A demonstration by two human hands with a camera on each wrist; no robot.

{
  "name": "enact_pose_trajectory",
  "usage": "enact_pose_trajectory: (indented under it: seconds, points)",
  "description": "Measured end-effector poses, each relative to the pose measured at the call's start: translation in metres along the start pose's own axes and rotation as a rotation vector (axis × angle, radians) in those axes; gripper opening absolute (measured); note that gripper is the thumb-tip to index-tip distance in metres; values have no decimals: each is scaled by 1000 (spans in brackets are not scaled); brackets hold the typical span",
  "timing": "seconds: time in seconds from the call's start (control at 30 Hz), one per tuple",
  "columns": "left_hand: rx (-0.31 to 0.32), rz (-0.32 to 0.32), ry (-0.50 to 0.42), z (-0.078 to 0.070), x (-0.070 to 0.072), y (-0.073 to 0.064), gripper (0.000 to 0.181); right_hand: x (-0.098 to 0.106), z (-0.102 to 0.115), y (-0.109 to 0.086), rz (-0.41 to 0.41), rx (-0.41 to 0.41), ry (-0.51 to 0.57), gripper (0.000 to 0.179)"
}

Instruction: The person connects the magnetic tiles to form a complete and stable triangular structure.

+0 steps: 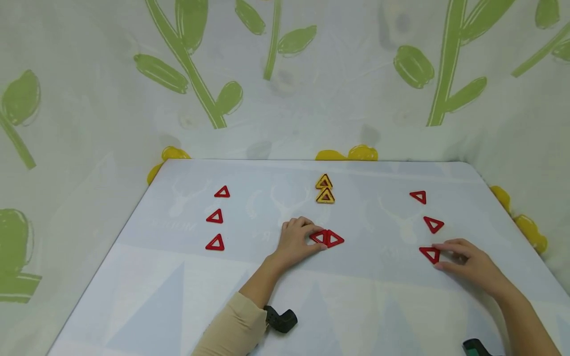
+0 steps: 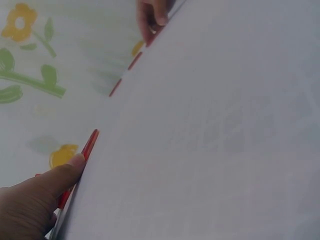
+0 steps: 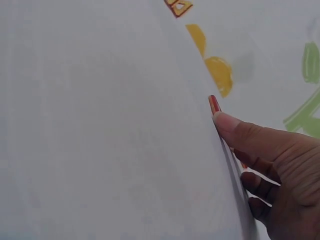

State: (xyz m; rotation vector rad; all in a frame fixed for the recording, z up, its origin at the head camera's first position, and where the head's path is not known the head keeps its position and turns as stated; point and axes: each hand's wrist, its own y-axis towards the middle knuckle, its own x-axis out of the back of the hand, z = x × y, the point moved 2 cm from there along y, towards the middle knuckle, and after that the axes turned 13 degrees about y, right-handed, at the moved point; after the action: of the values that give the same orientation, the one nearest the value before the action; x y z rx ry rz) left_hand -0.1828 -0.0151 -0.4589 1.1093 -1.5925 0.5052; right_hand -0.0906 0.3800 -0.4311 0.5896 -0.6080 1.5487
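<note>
Near the middle of the table in the head view, my left hand (image 1: pixel 296 242) pinches a red triangular frame (image 1: pixel 325 238) between thumb and fingers. Against its right edge lies a second red triangular frame (image 1: pixel 337 244). To the right, my right hand (image 1: pixel 472 262) has thumb and finger on another red triangular frame (image 1: pixel 427 248), which lies on the table. In the left wrist view the left thumb touches a red edge (image 2: pixel 89 145). The right wrist view shows the right thumb on a red piece (image 3: pixel 214 103), seen edge-on; the other fingers are partly hidden.
Two yellow triangular frames (image 1: pixel 325 201) touch each other at the table's far middle. Three red triangles (image 1: pixel 214 248) form a column on the left. Two more red triangles (image 1: pixel 434 218) lie beyond my right hand. A patterned curtain (image 1: pixel 311 113) stands behind the table (image 1: pixel 267 296).
</note>
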Motion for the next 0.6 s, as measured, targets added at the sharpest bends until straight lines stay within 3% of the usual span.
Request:
enact_pose_trajectory:
  seconds: [0.37,0.6]
  points:
    - [4,9,-4,0,0,1,41,-10,10,10,-12,139,44,38]
    - [0,13,-11,0,0,1,41,-19,17,18,11,151,43,36]
